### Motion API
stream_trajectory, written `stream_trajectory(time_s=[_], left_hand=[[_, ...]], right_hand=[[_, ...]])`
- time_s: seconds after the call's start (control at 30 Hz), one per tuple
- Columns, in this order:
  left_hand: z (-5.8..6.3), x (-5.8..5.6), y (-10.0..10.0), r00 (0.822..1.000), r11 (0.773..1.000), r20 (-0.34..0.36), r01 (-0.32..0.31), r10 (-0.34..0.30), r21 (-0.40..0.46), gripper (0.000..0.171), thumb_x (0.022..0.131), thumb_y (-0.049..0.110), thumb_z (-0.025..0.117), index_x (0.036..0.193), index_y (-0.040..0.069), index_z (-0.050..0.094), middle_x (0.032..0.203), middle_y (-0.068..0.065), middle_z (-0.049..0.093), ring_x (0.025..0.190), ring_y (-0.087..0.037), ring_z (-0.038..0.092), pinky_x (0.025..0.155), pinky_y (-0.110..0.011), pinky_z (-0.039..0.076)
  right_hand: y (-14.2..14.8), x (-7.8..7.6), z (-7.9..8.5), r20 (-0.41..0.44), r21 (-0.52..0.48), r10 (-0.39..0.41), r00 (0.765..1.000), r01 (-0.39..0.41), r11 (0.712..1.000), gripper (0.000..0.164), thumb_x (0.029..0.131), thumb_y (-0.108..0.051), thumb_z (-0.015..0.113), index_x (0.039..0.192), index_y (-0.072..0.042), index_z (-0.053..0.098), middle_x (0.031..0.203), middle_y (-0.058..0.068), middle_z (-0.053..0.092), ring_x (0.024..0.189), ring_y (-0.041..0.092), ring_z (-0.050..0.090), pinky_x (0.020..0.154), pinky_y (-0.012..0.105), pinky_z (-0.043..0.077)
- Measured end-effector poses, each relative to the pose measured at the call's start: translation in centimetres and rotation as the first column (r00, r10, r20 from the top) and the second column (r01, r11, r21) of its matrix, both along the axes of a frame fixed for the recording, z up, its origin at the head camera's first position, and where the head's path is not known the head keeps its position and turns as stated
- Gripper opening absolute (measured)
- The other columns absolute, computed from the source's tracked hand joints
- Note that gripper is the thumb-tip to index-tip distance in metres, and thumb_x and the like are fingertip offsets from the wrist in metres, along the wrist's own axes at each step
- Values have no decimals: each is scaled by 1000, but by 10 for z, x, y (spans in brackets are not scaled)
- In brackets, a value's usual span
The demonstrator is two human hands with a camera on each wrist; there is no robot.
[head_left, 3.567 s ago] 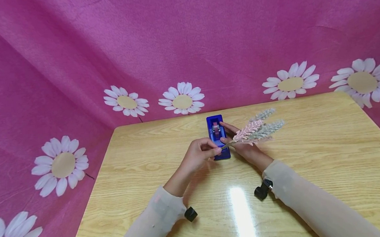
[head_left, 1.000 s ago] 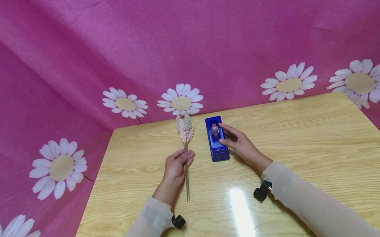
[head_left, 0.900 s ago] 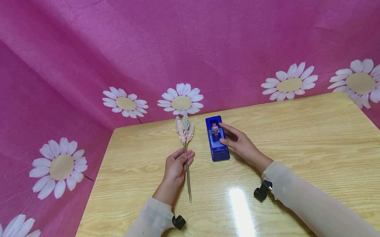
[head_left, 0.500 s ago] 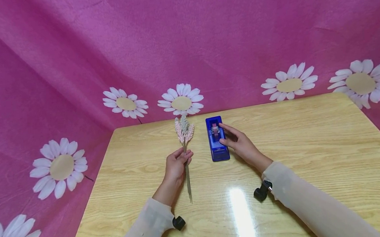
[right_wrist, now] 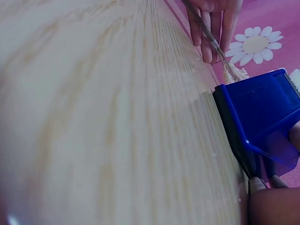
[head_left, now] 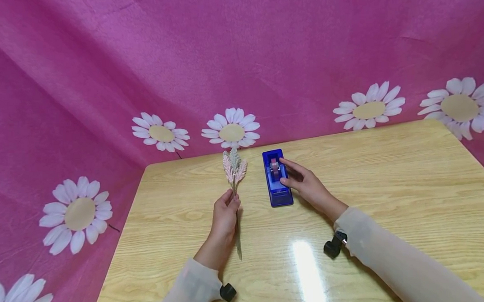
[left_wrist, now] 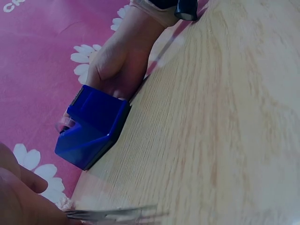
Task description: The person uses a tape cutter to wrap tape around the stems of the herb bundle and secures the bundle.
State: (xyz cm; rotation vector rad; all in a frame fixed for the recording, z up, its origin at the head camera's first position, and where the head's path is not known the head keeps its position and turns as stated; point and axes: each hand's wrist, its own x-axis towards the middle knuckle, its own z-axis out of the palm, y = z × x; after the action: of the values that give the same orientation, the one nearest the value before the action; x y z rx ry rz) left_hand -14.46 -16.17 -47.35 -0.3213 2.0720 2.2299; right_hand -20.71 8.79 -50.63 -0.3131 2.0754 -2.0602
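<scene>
My left hand (head_left: pixel 224 217) pinches the thin stems of a small bunch of artificial flowers (head_left: pixel 235 167), with pink and grey-green fluffy heads pointing away from me. In the right wrist view a shiny band shows on the stems (right_wrist: pixel 213 44); I cannot tell surely whether it is tape. A blue tape dispenser (head_left: pixel 281 186) stands on the table to the right, with a small roll of tape (head_left: pixel 274 166) in it. My right hand (head_left: pixel 313 189) grips its right side, thumb and index finger apart. The left wrist view shows the dispenser's other side, hiding most right-hand fingers.
Both hands are over a light wood-grain table (head_left: pixel 381 172). A pink cloth (head_left: pixel 238 56) with large white daisies hangs behind and to the left. A bright reflection lies on the tabletop near the front. Each wrist carries a black camera (head_left: pixel 228 292).
The left hand has drawn the flowers leftward from the dispenser and turned them from pointing right to pointing away. Lately its fingers have closed in round the stems. The right hand stays at the dispenser.
</scene>
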Motion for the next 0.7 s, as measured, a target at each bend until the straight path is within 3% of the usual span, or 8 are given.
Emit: stream_trajectory(time_s=[0.33,0.7], left_hand=[[-2,1,1,997,997,-26,67,-69,-49,58,105,-8,42,155,-18,16,162,-37,19,154,-43,20,123,-45,24],[-3,-1,-2,994,984,-20,106,-110,-140,63,101,-12,48,156,-16,18,161,-35,26,153,-42,24,120,-45,30]], right_hand=[[-1,0,-3,-10,3,1,1000,-1,1000,61,103,-11,63,159,-18,41,165,18,34,152,37,32,122,50,28],[-1,0,2,1,3,-4,1000,4,1000,61,103,-10,63,160,-18,41,165,19,34,151,37,32,123,50,28]])
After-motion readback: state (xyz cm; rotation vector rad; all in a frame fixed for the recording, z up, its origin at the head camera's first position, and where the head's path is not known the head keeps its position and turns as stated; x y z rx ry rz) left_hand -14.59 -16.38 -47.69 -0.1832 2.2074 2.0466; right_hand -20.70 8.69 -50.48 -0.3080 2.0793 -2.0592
